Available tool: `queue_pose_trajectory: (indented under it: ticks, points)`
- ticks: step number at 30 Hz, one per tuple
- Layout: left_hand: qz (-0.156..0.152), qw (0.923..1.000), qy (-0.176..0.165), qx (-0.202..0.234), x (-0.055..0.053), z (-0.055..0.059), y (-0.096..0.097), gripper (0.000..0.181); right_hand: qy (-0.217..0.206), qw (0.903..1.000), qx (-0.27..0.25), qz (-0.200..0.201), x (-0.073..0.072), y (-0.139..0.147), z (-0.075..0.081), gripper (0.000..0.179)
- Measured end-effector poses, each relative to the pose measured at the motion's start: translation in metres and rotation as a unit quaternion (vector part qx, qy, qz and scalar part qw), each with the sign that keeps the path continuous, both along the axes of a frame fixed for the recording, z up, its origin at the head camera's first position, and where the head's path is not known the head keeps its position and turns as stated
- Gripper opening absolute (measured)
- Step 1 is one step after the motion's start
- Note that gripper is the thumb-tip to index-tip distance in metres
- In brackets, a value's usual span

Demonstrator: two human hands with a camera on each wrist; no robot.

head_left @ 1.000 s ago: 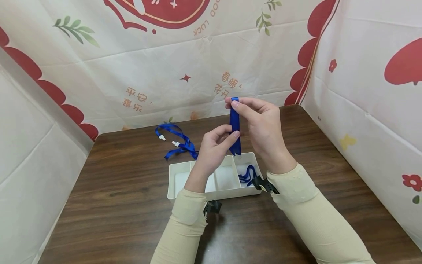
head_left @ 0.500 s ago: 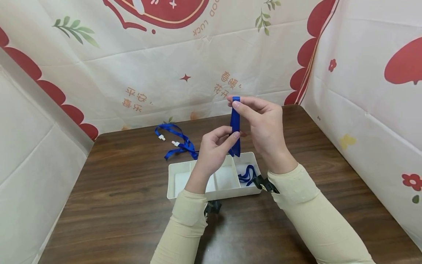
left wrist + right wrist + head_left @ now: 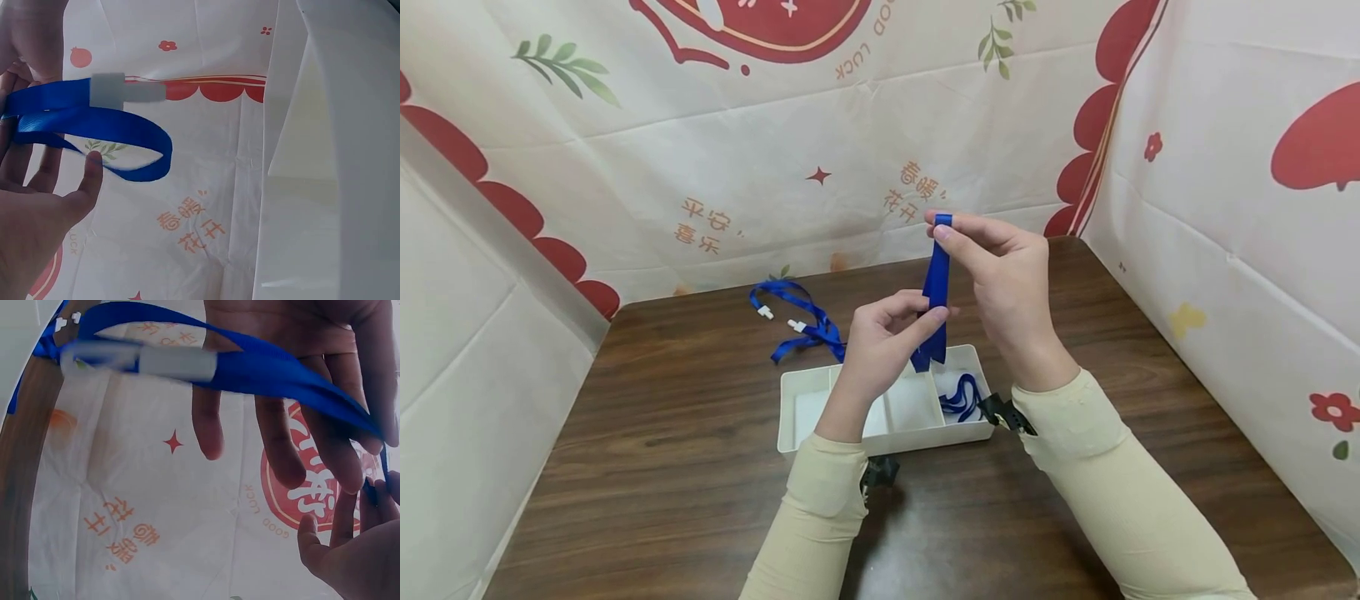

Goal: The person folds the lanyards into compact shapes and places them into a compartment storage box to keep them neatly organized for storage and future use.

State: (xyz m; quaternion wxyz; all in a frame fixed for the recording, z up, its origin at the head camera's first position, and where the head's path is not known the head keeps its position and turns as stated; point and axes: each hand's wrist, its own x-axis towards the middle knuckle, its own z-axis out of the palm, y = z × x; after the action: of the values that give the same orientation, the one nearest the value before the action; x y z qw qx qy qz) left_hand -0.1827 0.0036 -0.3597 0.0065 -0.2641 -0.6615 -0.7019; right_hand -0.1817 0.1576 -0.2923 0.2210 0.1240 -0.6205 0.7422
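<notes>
One blue strap (image 3: 937, 275) is held folded and upright in the air; in the head view its lower ends are seen against the far rim of the white tray (image 3: 925, 437), toward one o'clock. Its folded top is pinched between thumb and fingers by the right hand (image 3: 1011, 283). Lower down, the same strap is pinched by the left hand (image 3: 883, 342), which is placed toward eight o'clock from the right one.

In the left wrist view, a loop of the strap is shown, with a white fitting (image 3: 107, 91) attached toward eleven o'clock of it. In the right wrist view the fitting is blurred and is seen toward ten o'clock from the pinch; the right hand's other fingers are spaced apart.

The tray is set on the brown worktop (image 3: 662, 450) and divided by partitions. In its three o'clock compartment a dark blue strap (image 3: 961, 398) is laid in loose bends. Toward eleven o'clock from the tray, a loose lanyard (image 3: 797, 321) with white clips (image 3: 765, 312) is spread on the worktop, partly hidden by the left hand.

Pale sleeves (image 3: 1138, 500) are worn on both arms, and the worktop is backed by a printed cloth (image 3: 700, 125).
</notes>
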Motion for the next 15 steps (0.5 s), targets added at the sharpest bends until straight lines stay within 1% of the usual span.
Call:
queue_pose_trajectory:
  ticks: [8, 15]
  points:
    - [0.011, 0.9995, -0.017, -0.023, 0.001, -0.0018, -0.0004, 0.019, 0.002, 1.0, 0.001, 0.004, -0.0008, 0.0003, 0.0, 0.021]
    - [0.009, 0.9995, -0.012, -0.028, 0.0001, -0.0027, 0.0002, 0.021, -0.01, 0.9998, 0.012, 0.008, -0.0008, 0.0, 0.0012, 0.023]
